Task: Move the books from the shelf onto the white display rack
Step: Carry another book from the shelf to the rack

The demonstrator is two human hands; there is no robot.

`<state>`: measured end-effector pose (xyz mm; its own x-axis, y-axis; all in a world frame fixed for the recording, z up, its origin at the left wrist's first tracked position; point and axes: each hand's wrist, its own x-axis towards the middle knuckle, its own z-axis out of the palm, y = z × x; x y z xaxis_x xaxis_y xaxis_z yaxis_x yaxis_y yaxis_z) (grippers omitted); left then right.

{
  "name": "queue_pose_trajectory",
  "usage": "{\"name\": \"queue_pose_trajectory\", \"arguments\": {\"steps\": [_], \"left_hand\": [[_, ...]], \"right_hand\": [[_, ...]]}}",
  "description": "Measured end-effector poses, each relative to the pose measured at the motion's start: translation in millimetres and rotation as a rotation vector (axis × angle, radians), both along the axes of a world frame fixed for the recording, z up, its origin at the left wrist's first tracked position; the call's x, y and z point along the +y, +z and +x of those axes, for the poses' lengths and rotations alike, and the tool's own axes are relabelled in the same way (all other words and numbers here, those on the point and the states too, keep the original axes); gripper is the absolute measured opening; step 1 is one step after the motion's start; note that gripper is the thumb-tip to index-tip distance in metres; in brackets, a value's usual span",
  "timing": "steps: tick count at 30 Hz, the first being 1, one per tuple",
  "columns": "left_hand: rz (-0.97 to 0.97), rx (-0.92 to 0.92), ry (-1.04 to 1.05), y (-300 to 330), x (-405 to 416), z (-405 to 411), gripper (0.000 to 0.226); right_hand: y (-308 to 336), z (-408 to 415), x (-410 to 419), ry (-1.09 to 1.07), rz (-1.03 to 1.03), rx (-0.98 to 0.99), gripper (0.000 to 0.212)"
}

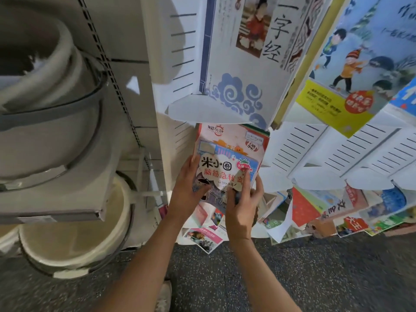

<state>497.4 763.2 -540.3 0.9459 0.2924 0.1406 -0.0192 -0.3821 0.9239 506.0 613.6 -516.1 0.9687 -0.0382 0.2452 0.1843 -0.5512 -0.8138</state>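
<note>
Left hand (188,188): grips the cartoon book's (227,158) left edge.
Right hand (242,203): pinches its lower right corner.
White display rack (299,152): slatted pocket behind the book, top edge tucked under the upper ledge.

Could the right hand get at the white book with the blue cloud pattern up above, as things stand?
Probably not at once. The right hand and the left hand both hold the pink cartoon book at the white display rack. The cloud-pattern book sits uncovered just above, so a freed hand likely could.
</note>
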Motion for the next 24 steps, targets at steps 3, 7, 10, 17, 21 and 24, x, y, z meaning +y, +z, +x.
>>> {"name": "queue_pose_trajectory", "arguments": {"steps": [3, 7, 10, 17, 21, 24], "left_hand": [[-0.009, 0.024, 0.046, -3, -2, -2, 0.095], [-0.052, 0.008, 0.046, -3, -5, -4, 0.085], [-0.083, 0.009, -0.002, -4, 1, 2, 0.086], [0.116, 0.074, 0.091, 5, -7, 11, 0.090], [0.224, 0.216, 0.249, 27, -25, -5, 0.069], [0.010, 0.229, 0.256, 36, -35, -18, 0.055]], "right_hand": [[0, -1, 3, -0.021, 0.010, -0.038, 0.083], [-2, -8, 6, -0.027, 0.000, -0.118, 0.082], [-4, -6, 2, -0.003, -0.022, -0.147, 0.080], [-6, 2, -2, 0.031, -0.129, -0.122, 0.072], [-4, 11, 3, -0.038, -0.140, -0.051, 0.064], [0, 7, 4, -0.040, -0.134, -0.054, 0.064]]}}
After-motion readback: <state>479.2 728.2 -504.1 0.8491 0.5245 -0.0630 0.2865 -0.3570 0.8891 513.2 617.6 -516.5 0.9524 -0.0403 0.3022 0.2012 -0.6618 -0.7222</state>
